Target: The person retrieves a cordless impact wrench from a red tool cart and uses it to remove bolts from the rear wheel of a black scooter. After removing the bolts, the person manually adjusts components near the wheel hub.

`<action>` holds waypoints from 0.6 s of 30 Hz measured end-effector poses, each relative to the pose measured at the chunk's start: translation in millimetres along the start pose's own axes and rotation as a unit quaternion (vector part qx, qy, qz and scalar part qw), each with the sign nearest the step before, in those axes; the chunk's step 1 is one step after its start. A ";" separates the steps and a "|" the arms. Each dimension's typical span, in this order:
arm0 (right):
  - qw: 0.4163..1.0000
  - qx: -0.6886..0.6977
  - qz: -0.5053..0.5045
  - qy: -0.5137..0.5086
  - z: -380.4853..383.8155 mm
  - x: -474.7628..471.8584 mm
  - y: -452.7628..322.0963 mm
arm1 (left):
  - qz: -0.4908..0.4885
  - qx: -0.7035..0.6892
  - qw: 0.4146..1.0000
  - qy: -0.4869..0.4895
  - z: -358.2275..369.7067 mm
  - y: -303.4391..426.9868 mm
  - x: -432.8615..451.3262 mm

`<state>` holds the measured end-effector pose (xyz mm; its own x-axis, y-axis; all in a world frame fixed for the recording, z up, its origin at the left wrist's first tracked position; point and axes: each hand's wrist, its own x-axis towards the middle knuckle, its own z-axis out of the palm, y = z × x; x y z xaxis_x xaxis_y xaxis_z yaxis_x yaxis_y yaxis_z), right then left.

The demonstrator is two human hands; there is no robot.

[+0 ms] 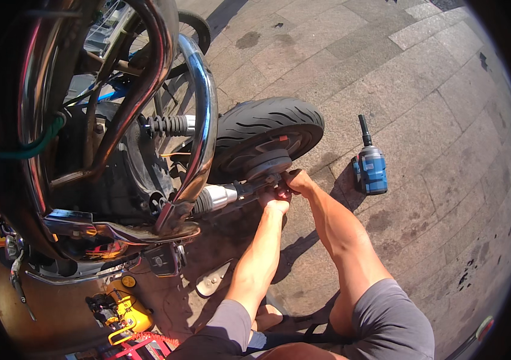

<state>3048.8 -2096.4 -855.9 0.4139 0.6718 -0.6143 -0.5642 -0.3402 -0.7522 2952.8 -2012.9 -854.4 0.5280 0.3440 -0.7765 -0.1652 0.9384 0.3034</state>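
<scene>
Both of my hands are at the axle end of a scooter's rear wheel. My left hand (275,199) is palm up just below the axle hardware (273,179), its fingers curled. Against the outer side of the same spot, my right hand (299,182) is bent into a loose fist. Whatever lies between the fingers is hidden. The round brake drum (269,163) sits just above my hands on the hub side of the black tyre (273,119). A silver-sleeved shock absorber (219,196) reaches from the frame towards the axle.
A blue cordless impact wrench (372,168) with a long socket stands on the paving to the right. Chrome guard bars (201,112) curve close on the left. A yellow air compressor (132,308) is at lower left, and a bicycle wheel (197,31) is behind.
</scene>
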 end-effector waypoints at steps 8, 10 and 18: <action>0.983 -0.170 -0.049 0.043 8.3 35.7 26.1 | 0.004 0.009 1.000 0.009 -0.9 -2.3 4.5; 0.965 -0.254 -0.066 0.026 11.4 25.8 18.1 | 0.005 0.001 1.000 0.021 -3.4 2.7 1.2; 0.985 0.161 -0.058 0.011 9.4 17.7 24.3 | -0.009 0.012 1.000 0.006 12.6 -1.6 -9.0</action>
<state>3035.7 -2086.6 -882.8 0.5029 0.6779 -0.5362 -0.7079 -0.0329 -0.7055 2958.8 -2017.9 -840.9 0.5199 0.3277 -0.7889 -0.1358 0.9434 0.3025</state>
